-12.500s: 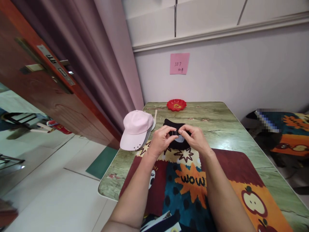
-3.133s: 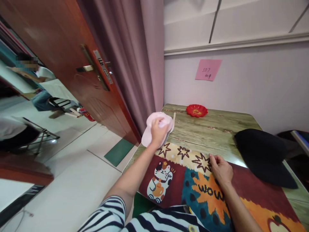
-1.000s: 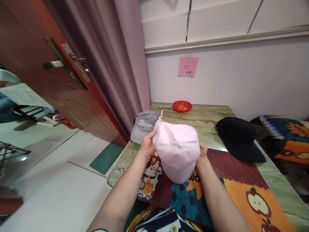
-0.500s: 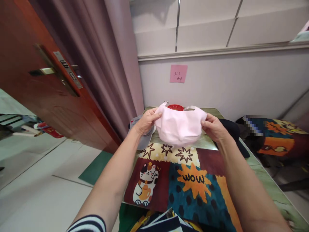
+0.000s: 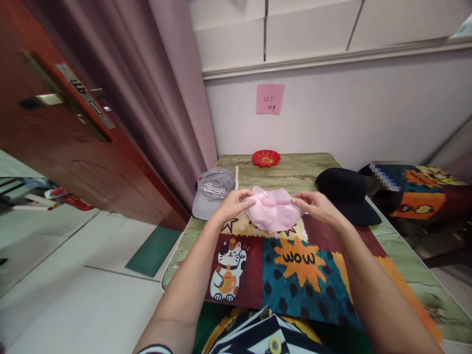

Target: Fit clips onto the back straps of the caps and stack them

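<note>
Between my two hands is a soft pink cap, low over the patterned mat, with its strap edge turned up at the top. A small light bit of strap or buckle shows near its upper left. My left hand pinches the cap's left edge between thumb and fingers. On the opposite side, my right hand grips the right edge the same way. Left of my left hand rests a grey cap with white lettering. A black cap lies to the right of my right hand.
A red scalloped dish stands at the back of the wooden-patterned table. The colourful mat covers its front. A pink note is on the wall. To the left are a purple curtain and an open brown door.
Both hands have lowered the pink cap toward the mat and drawn closer together, and the cap is now less spread. The view has shifted, showing the grey cap, black cap and red dish more fully.
</note>
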A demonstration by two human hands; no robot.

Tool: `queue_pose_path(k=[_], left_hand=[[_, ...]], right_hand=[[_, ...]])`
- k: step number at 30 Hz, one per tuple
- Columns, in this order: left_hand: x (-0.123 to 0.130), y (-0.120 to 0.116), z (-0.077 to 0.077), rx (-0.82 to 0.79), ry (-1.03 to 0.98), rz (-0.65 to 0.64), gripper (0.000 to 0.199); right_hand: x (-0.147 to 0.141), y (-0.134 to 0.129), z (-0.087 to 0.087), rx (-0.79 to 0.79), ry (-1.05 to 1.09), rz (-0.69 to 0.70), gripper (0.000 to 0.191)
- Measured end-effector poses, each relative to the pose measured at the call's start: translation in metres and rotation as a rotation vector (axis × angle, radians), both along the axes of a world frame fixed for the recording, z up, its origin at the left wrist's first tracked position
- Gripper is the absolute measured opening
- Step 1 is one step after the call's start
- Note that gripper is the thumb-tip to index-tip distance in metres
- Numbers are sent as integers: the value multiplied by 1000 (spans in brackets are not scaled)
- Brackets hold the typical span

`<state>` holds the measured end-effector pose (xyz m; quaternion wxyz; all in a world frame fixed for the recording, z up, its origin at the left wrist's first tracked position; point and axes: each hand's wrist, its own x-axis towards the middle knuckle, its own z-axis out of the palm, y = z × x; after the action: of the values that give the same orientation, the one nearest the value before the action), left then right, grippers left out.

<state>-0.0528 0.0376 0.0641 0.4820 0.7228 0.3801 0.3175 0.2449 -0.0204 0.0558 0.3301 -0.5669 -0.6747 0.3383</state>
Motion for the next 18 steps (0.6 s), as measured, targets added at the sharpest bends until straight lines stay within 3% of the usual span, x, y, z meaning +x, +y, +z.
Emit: queue_pose_path(k=[3, 5, 9, 11, 14, 18], left_hand=[[6, -9, 5, 78, 48, 23, 30], [10, -14, 8, 136, 87, 40, 26], [15, -27, 15, 384, 227, 177, 7], [18, -35, 18, 479, 295, 251, 8], [23, -44, 19, 484, 317, 324, 19], [27, -48, 7, 384, 176, 329, 24]], right_hand=[[-15, 3, 16, 18, -173, -82, 39], [-24, 6, 19, 40, -222, -66, 32], [-37, 8, 13, 120, -143, -32, 18], [-43, 7, 11, 137, -62, -25, 14], [-55, 2, 13, 165, 11, -32, 26], [-68, -9, 23, 183, 9, -55, 22]])
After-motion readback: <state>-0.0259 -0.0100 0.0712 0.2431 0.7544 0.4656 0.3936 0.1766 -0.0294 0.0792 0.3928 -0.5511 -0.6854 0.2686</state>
